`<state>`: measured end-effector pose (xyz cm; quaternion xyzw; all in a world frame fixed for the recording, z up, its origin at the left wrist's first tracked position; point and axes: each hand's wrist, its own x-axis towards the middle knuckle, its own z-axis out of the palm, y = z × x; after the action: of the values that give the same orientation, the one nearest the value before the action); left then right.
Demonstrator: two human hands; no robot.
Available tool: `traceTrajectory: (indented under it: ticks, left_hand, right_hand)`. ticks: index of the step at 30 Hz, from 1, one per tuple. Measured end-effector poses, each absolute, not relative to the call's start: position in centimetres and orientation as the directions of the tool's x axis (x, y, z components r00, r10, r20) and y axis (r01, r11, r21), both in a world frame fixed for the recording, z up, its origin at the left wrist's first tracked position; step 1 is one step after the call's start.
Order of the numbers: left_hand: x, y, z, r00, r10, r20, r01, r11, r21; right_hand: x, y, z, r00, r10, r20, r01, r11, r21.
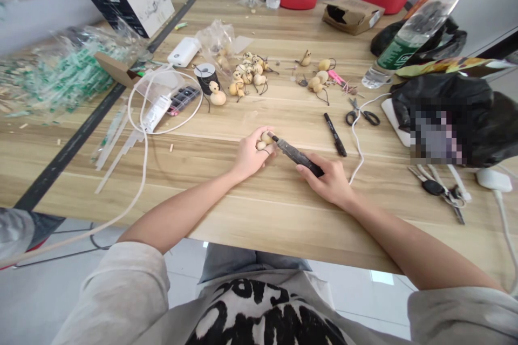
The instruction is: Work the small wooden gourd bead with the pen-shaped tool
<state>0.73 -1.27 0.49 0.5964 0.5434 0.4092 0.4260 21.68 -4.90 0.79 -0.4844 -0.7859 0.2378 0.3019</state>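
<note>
Near the middle of the table, my left hand [251, 155] is closed around a small pale gourd [263, 143]; a thin dark cord shows by the fingers. My right hand [329, 179] grips a long dark-handled tool [297, 155], whose narrow tip meets or nearly meets the gourd. The tool's exact kind is unclear. Beyond my hands lies a pile of small gourds [249, 71], some with black cords and dark markings. One gourd [217, 96] stands apart beside a spool of black cord [206, 78]. Several more gourds [318, 82] lie toward the right.
To my right are a black marker [335, 135], scissors [356, 113], keys [441, 191], a water bottle [408, 38] and a black bag [481, 113]. A white cable [141, 183], a compartment box [184, 99] and plastic-wrapped green-and-white packets [76, 73] lie left.
</note>
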Motion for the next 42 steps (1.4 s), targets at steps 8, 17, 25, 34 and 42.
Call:
traceTrajectory:
  ticks: [8,17,25,34,42]
  left_hand:
    - [0.69,-1.28,0.43,0.071,0.997,0.024,0.322,-0.046,0.946]
    - [0.78,-1.25,0.18,0.066,0.997,0.030,0.320,-0.050,0.946]
    - [0.69,-1.29,0.49,0.070,0.997,0.013,0.327,-0.035,0.944]
    - [0.72,-1.30,0.40,0.073,0.997,0.010,0.325,-0.033,0.945]
    - [0.76,-1.31,0.47,0.068,0.997,0.019,0.336,-0.041,0.941]
  right_hand:
    - [21.61,-4.90,0.84,-0.357,0.903,0.239,0.618,0.420,-0.664]
    - [21.70,-4.78,0.68,-0.321,0.916,0.242,0.618,0.396,-0.679]
    - [21.67,-4.93,0.79,-0.346,0.909,0.230,0.612,0.405,-0.680]
    - [21.63,-4.93,0.84,-0.337,0.910,0.243,0.621,0.409,-0.668]
    - [21.66,-4.81,0.79,-0.322,0.916,0.241,0.617,0.396,-0.680]
